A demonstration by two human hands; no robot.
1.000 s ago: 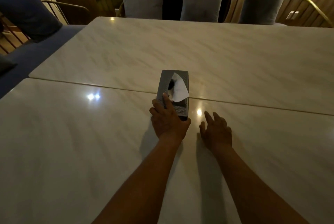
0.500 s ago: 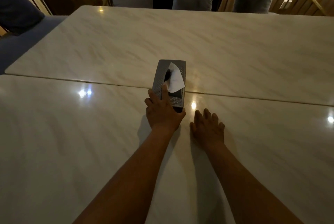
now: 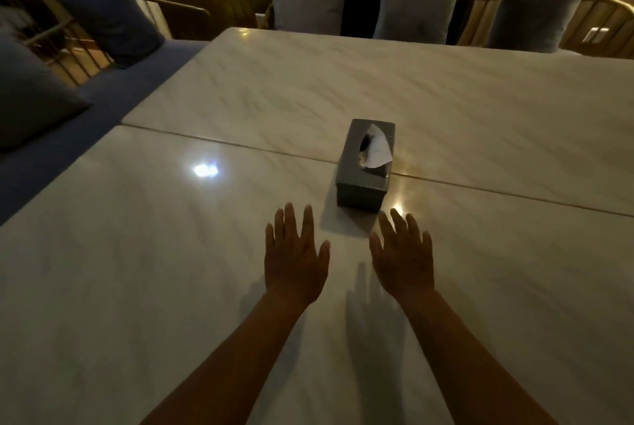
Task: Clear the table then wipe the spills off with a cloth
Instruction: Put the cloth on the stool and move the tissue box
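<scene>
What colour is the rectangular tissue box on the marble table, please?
Dark grey textured tissue box, white tissue poking out; shown in the head view.

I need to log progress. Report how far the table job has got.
Done: the marble table holds only the tissue box, and no spills show in this light. In hand: nothing; left hand and right hand are open, short of the box. Left: no cloth is in view, so wiping cannot be confirmed.
</scene>
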